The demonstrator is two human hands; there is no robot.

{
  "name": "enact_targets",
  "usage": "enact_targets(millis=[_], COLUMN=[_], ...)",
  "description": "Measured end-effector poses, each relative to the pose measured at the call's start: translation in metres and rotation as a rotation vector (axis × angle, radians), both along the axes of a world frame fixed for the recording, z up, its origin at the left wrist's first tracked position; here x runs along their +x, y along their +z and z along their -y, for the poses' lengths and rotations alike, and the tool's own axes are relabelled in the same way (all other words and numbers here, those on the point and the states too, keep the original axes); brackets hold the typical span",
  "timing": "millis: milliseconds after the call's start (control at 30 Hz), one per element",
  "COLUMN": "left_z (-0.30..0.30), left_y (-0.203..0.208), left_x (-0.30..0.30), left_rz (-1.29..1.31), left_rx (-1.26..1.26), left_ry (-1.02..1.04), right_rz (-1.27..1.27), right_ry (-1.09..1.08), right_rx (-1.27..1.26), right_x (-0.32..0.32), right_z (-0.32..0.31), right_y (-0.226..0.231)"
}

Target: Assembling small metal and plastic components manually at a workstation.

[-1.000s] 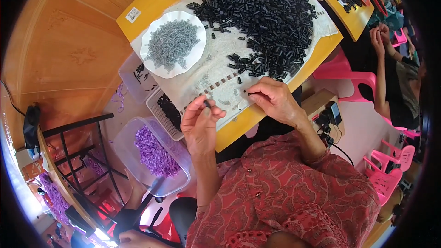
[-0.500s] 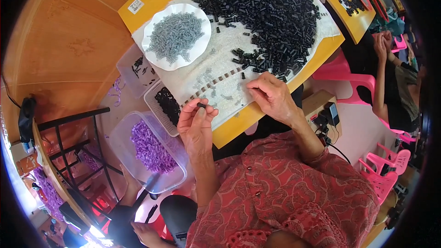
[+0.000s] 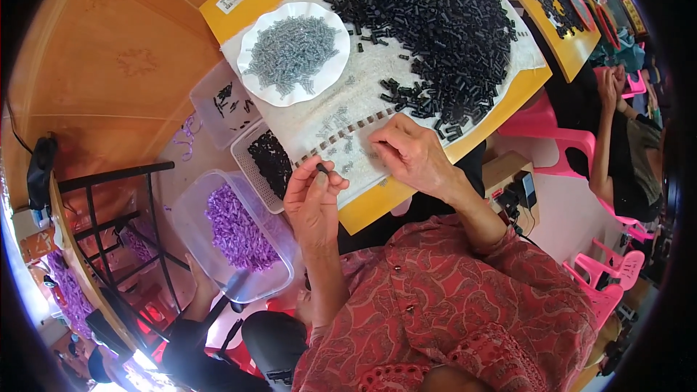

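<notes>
Between thumb and fingers, my left hand (image 3: 312, 203) pinches a small black cylindrical piece (image 3: 322, 168) above the near left edge of the white cloth (image 3: 319, 112). My right hand (image 3: 415, 156) hovers to its right over the cloth, thumb and fingertips pressed together; whatever they may hold is too small to make out. A dashed brown-and-white strip (image 3: 351, 129) runs slantwise between the hands, with loose clear little pieces (image 3: 335, 117) scattered around it. Beyond lies a large heap of black cylindrical pieces (image 3: 443, 29). A scalloped white plate (image 3: 255, 89) carries a pile of clear pieces (image 3: 294, 51).
Left of the yellow table (image 3: 239, 11) stand a perforated basket of black pieces (image 3: 270, 167), a shallow clear tray (image 3: 214, 112) and a clear bin (image 3: 279, 279) with purple pieces. A pink chair (image 3: 559, 138) and another person's hands (image 3: 611, 87) are at the right.
My right hand has moved left across the cloth, closer to my left hand. My left hand still pinches the black piece, now tipped differently. The whole view has shifted slightly.
</notes>
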State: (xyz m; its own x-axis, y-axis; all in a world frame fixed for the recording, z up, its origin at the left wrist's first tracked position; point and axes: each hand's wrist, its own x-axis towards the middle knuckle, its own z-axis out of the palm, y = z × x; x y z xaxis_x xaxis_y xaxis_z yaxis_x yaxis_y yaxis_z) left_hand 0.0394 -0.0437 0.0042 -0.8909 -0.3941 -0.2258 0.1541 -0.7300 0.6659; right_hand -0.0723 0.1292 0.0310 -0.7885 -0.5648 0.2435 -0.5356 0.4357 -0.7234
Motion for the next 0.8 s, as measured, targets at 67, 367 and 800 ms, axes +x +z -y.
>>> enact_targets(millis=[67,367,800], left_z=[0.001,0.001,-0.001], left_y=[-0.001,-0.002,-0.004], left_x=[0.001,0.001,0.001], left_rz=[-0.012,-0.008,0.009], left_rx=[0.016,0.035,-0.002], left_ry=[-0.007,0.018,0.028], right_rz=[-0.030,-0.132,-0.129], right_ry=[-0.003,-0.105,-0.065], right_rx=[-0.006,0.070,0.230], right_x=[-0.006,-0.025,-0.023], right_z=[0.006,0.035,0.045], right_y=[0.000,-0.002,-0.007])
